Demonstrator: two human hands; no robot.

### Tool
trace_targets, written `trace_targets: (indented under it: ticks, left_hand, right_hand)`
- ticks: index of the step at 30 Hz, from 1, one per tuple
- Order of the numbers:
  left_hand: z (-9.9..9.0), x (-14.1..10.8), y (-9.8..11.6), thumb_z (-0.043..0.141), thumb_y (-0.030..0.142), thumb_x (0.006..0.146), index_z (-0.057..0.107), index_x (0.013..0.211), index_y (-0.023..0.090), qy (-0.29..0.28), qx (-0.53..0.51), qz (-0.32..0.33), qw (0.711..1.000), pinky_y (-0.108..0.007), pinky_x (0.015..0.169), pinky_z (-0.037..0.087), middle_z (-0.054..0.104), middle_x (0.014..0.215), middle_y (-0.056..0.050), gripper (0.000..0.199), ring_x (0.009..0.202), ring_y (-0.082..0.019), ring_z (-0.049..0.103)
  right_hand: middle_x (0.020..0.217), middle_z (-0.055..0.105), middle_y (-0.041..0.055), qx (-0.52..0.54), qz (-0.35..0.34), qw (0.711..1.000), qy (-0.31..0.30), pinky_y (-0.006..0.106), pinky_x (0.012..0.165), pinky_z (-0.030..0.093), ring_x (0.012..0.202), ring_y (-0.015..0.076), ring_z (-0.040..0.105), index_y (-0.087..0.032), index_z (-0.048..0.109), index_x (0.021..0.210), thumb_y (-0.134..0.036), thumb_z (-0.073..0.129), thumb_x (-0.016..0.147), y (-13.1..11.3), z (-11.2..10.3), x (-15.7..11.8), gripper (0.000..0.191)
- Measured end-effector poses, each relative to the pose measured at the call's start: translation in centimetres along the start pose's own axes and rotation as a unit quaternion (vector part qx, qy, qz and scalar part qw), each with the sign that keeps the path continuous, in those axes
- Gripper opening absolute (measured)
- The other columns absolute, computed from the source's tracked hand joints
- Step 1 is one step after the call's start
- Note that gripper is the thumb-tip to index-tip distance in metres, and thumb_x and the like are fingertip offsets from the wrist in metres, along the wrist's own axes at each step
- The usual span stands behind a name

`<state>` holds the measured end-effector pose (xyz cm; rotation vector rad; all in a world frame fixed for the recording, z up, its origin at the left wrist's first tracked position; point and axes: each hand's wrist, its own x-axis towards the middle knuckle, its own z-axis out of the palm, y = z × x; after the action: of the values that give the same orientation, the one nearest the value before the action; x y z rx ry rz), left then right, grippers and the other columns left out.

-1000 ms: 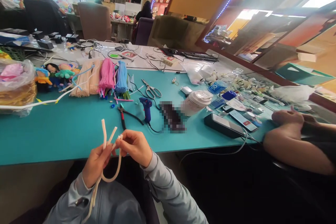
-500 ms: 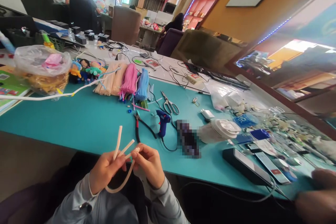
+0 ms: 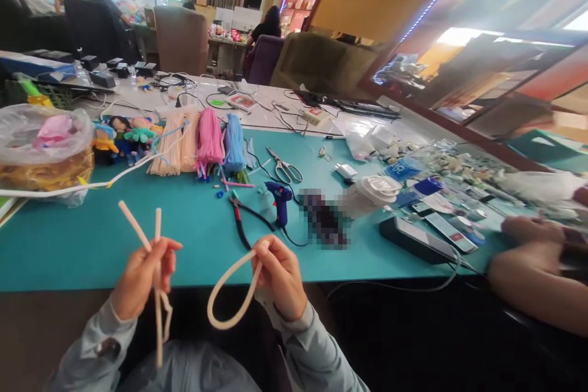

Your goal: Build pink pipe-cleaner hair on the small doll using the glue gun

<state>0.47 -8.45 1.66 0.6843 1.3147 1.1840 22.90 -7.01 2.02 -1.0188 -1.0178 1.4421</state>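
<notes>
My left hand (image 3: 141, 278) is closed on peach pipe cleaners (image 3: 158, 334); two straight ends stick up above the fingers and a kinked piece hangs below. To its right, my right hand (image 3: 283, 278) pinches another peach pipe cleaner (image 3: 212, 303), bent into a teardrop loop with its ends together at the fingertips. Both hands are in front of the table's near edge, apart from each other. Just beyond the right hand lie red-and-black cutting pliers (image 3: 237, 220) with spread handles, and a blue glue gun (image 3: 281, 205). Scissors (image 3: 285, 170) rest farther back.
Pipe cleaner bundles stand behind: peach (image 3: 168, 144), pink (image 3: 211, 138) and blue (image 3: 234, 144). Small dolls (image 3: 138, 135) and a plastic bag (image 3: 43, 141) are at left. A lidded cup (image 3: 373, 197), a black device (image 3: 416, 242) and another person's arms (image 3: 539, 269) are at right.
My hands have moved apart. The right one has drawn the curved pipe cleaner away as a loop, while the left keeps the others. My view has shifted, and the other person's arms show more.
</notes>
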Motion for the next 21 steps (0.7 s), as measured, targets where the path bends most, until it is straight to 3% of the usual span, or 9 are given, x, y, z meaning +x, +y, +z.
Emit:
trace_targets:
  ticks: [1, 3, 6, 9, 12, 14, 17, 21]
  left_hand:
    - [-0.3, 0.9, 0.6, 0.072, 0.071, 0.054, 0.063, 0.074, 0.015, -0.007, 0.009, -0.002, 1.0, -0.018, 0.026, 0.025, 0.048, 0.046, 0.007, 0.06, 0.029, -0.005, 0.034]
    - [-0.5, 3.3, 1.9, 0.069, 0.062, 0.063, 0.06, 0.081, 0.016, -0.041, 0.046, -0.003, 0.998, -0.017, 0.026, 0.019, 0.045, 0.045, 0.009, 0.05, 0.028, -0.004, 0.028]
    - [0.3, 7.7, 3.5, 0.063, 0.041, 0.074, 0.056, 0.089, 0.017, -0.081, 0.195, -0.033, 0.977, -0.018, 0.028, 0.023, 0.049, 0.05, 0.008, 0.029, 0.03, -0.006, 0.032]
    - [1.5, 12.0, 4.7, 0.068, 0.025, 0.068, 0.057, 0.086, 0.015, -0.081, 0.245, -0.035, 0.965, -0.021, 0.033, 0.033, 0.057, 0.056, 0.002, 0.024, 0.036, -0.01, 0.045]
    - [1.8, 14.2, 5.3, 0.072, 0.024, 0.059, 0.059, 0.091, 0.014, -0.043, 0.285, 0.004, 0.958, -0.032, 0.059, 0.055, 0.068, 0.082, -0.01, 0.036, 0.072, -0.023, 0.069]
    - [1.1, 14.2, 5.4, 0.074, 0.028, 0.053, 0.059, 0.101, 0.013, -0.016, 0.309, 0.032, 0.95, -0.043, 0.084, 0.055, 0.067, 0.109, -0.018, 0.052, 0.105, -0.034, 0.065]
    - [-2.0, 12.5, 4.5, 0.074, 0.041, 0.048, 0.059, 0.111, 0.015, 0.006, 0.333, 0.064, 0.941, -0.053, 0.103, 0.043, 0.056, 0.134, -0.022, 0.07, 0.126, -0.041, 0.052]
    - [-10.5, 8.0, 1.3, 0.063, 0.067, 0.059, 0.063, 0.11, 0.026, 0.031, 0.418, 0.143, 0.897, -0.05, 0.095, 0.052, 0.065, 0.123, -0.01, 0.065, 0.12, -0.038, 0.058]
  right_hand:
    - [0.054, 0.052, -0.0076, -0.02, 0.002, 1.0, 0.0, 0.016, 0.035, 0.036, 0.035, 0.0037, 0.043, -0.02, 0.048, 0.068, -0.05, 0.07, 0.076, -0.1, 0.0, 0.9, 0.039]
    - [0.054, 0.053, -0.0069, -0.073, 0.009, 0.997, 0.0, 0.017, 0.036, 0.038, 0.036, 0.0049, 0.046, -0.02, 0.049, 0.066, -0.048, 0.071, 0.073, 0.0, 0.4, 3.4, 0.036]
    - [0.049, 0.052, -0.0074, -0.134, 0.037, 0.99, 0.008, 0.016, 0.035, 0.037, 0.036, 0.0059, 0.047, -0.02, 0.05, 0.064, -0.04, 0.068, 0.074, 0.7, 1.7, 8.1, 0.029]
    - [0.049, 0.053, -0.007, -0.148, 0.049, 0.988, 0.018, 0.017, 0.039, 0.045, 0.039, 0.0075, 0.051, -0.019, 0.052, 0.068, -0.032, 0.066, 0.077, 1.4, 2.7, 12.0, 0.021]
    - [0.073, 0.066, 0.0005, -0.159, 0.053, 0.985, 0.033, 0.022, 0.049, 0.054, 0.052, 0.0103, 0.061, -0.017, 0.059, 0.086, -0.029, 0.067, 0.077, 1.7, 2.4, 13.4, 0.018]
    - [0.102, 0.068, 0.0071, -0.171, 0.044, 0.983, 0.045, 0.024, 0.055, 0.057, 0.061, 0.0108, 0.065, -0.017, 0.06, 0.103, -0.028, 0.071, 0.074, 1.6, 1.2, 12.6, 0.032]
    - [0.134, 0.056, 0.0136, -0.201, 0.016, 0.978, 0.053, 0.031, 0.069, 0.06, 0.071, 0.0135, 0.068, -0.021, 0.049, 0.133, -0.028, 0.074, 0.071, 1.0, -1.8, 9.4, 0.067]
    - [0.141, 0.051, 0.0172, -0.24, -0.001, 0.968, 0.07, 0.042, 0.085, 0.059, 0.091, 0.0231, 0.071, -0.023, 0.039, 0.144, -0.041, 0.07, 0.076, -0.5, -6.0, 2.6, 0.076]
